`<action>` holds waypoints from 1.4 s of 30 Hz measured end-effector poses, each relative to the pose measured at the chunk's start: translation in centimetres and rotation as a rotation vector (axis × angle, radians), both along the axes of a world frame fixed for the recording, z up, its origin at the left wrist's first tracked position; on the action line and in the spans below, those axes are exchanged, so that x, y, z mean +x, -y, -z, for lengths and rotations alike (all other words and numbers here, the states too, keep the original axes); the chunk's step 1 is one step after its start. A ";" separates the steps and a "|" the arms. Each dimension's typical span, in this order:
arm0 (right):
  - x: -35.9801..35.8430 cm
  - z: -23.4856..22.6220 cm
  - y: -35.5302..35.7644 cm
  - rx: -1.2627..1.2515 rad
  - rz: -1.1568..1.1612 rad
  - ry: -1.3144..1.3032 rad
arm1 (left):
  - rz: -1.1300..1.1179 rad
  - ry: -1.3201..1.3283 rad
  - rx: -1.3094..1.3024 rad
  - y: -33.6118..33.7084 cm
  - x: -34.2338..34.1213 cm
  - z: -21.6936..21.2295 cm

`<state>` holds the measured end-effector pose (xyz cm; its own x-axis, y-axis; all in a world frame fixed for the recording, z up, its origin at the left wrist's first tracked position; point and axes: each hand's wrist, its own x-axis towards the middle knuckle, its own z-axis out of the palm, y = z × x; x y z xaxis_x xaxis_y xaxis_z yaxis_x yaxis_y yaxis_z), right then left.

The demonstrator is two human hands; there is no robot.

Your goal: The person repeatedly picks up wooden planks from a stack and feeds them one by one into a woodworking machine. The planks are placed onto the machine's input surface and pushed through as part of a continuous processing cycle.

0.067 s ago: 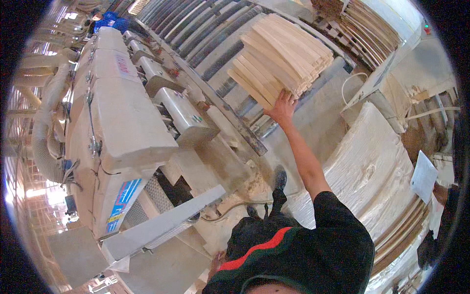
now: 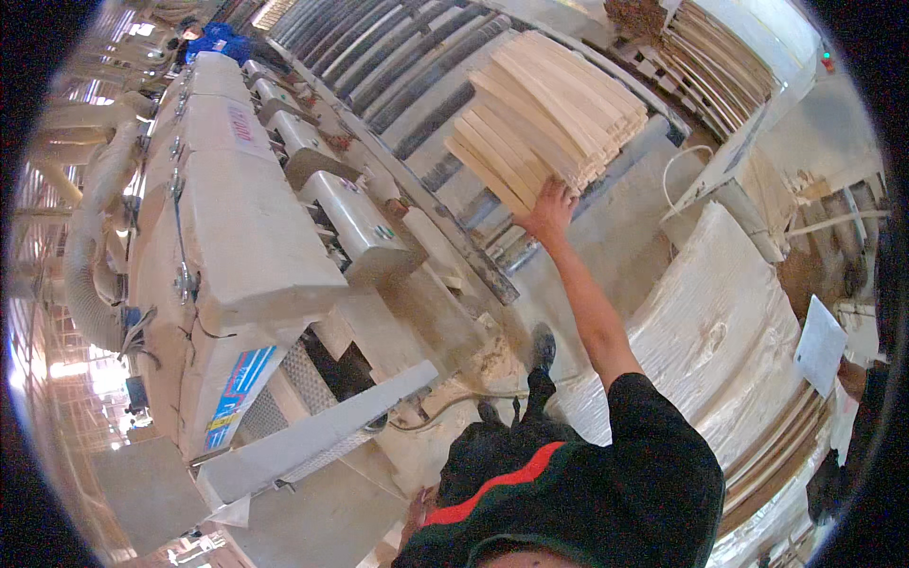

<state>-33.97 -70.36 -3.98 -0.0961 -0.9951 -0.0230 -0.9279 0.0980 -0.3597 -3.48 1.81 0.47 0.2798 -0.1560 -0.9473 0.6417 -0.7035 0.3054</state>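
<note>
A stack of pale wooden strips (image 2: 559, 99) lies across dark metal rollers in the upper part of the view. My right arm reaches out to its near end. There my right hand (image 2: 548, 210) touches the strip ends, with the thumb spread from the fingers and nothing clearly gripped. The strips are uneven, and several at the left sit lower and stick out nearer to me. Only a sliver of my left hand (image 2: 418, 508) shows beside my dark shirt, low in the picture; its fingers are hidden.
A long beige machine (image 2: 222, 222) with metal control boxes (image 2: 352, 220) runs along the left. Plastic-wrapped sheets (image 2: 696, 312) are stacked close at my right. At the right rim a person's hand (image 2: 852, 377) holds a white board (image 2: 820, 346). Someone in blue (image 2: 216, 40) is far off.
The whole view has shifted very slightly. My right hand stays at the near end of the strips.
</note>
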 end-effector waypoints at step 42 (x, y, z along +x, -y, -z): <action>8.6 0.7 -5.0 -0.068 -0.162 -0.081 | 0.357 0.341 -0.159 4.3 -2.8 5.6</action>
<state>-25.37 -65.35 -4.67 0.0670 -0.9967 0.0457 -0.9558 -0.0773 -0.2838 -6.23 -2.46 -5.16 0.4719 -0.4326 -0.7682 0.2154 -0.7883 0.5763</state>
